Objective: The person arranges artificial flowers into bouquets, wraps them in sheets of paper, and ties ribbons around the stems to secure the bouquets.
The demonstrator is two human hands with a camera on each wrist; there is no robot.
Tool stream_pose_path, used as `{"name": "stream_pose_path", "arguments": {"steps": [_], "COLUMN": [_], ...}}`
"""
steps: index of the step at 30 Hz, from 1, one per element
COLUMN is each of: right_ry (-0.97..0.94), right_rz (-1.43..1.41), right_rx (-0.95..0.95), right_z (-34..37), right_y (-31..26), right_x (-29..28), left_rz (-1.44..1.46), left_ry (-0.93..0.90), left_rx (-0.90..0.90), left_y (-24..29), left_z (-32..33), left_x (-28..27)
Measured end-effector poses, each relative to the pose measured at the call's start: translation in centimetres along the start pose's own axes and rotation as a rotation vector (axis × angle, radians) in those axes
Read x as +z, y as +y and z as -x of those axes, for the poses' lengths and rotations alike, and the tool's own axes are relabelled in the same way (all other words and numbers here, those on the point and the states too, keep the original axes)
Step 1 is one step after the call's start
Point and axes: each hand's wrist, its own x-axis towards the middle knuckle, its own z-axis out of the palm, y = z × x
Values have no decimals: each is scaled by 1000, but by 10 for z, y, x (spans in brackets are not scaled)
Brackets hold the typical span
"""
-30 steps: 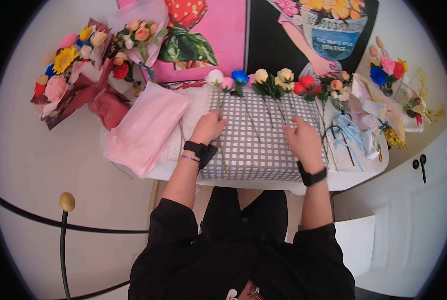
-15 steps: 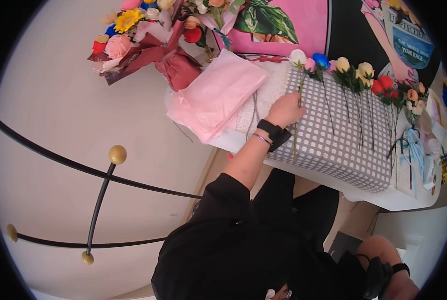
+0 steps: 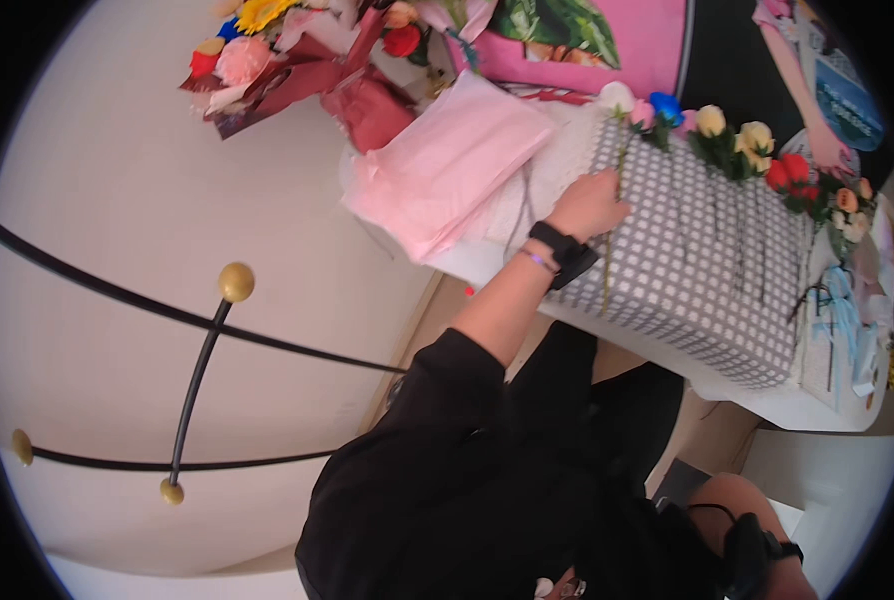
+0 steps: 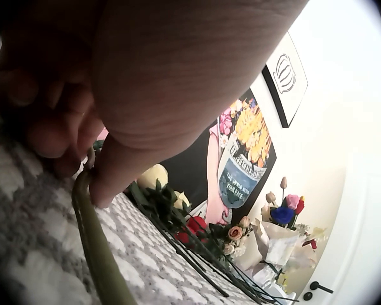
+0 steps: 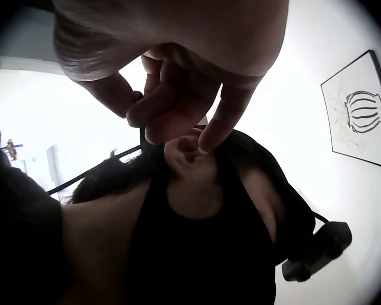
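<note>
In the head view my left hand (image 3: 589, 203) lies at the left end of the grey-and-white checked cloth (image 3: 692, 300). Its thumb and fingers pinch the long green stem (image 4: 95, 244) of a white rose (image 3: 617, 97), whose bloom lies at the cloth's far edge. My right hand (image 5: 184, 57) is raised beside my head, near the ear (image 5: 187, 152), outside the head view. Its thumb and forefinger come together on a small, thin dark thing (image 5: 138, 96); I cannot tell what it is.
Beside the white rose lie a blue rose (image 3: 666, 108), cream roses (image 3: 754, 140) and red roses (image 3: 789, 172). Pink wrapping paper (image 3: 457, 160) covers the table's left part, by a wrapped bouquet (image 3: 317, 75). Light-blue ribbon (image 3: 837, 305) lies at the right.
My right hand has left the cloth and gone up to my head. My left hand stays at the white rose's stem. The head view has turned, placing the table farther right.
</note>
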Motion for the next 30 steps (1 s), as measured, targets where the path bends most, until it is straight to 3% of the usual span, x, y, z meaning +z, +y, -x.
{"name": "stream_pose_path", "arguments": {"steps": [14, 30], "right_ry": [-96, -518], "right_rz": [269, 951], "right_rx": [-548, -1008], "right_z": [24, -6], "right_y": [64, 20], "right_x": [-12, -17], "left_rz": [22, 5], "left_ry": [75, 30], "left_rx": [47, 60], "left_y": [-8, 5], "left_z": [-3, 3], "left_x": [11, -1]}}
